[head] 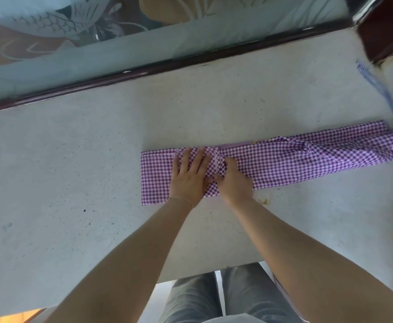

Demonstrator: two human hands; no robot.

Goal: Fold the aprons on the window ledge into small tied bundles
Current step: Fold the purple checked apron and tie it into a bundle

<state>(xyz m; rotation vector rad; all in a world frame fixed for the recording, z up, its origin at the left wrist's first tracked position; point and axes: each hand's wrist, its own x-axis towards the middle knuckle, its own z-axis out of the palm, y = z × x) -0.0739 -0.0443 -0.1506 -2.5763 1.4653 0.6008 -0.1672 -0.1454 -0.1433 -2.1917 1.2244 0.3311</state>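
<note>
A purple-and-white checked apron (284, 164) lies folded into a long narrow strip across the pale stone window ledge (74, 171), running from the middle to the right edge of view. My left hand (188, 176) lies flat on the strip's left part, fingers straight and spread. Beside it, my right hand (234, 180) has its fingers curled into a raised fold of the cloth at the strip's middle. The apron's right end is rumpled and bunched.
A dark window frame (167, 64) and frosted patterned glass (97, 43) border the ledge's far side. A blue-and-white checked cloth (375, 82) lies blurred at the far right, beside a dark wooden corner (387, 31). The ledge's near edge is just above my legs.
</note>
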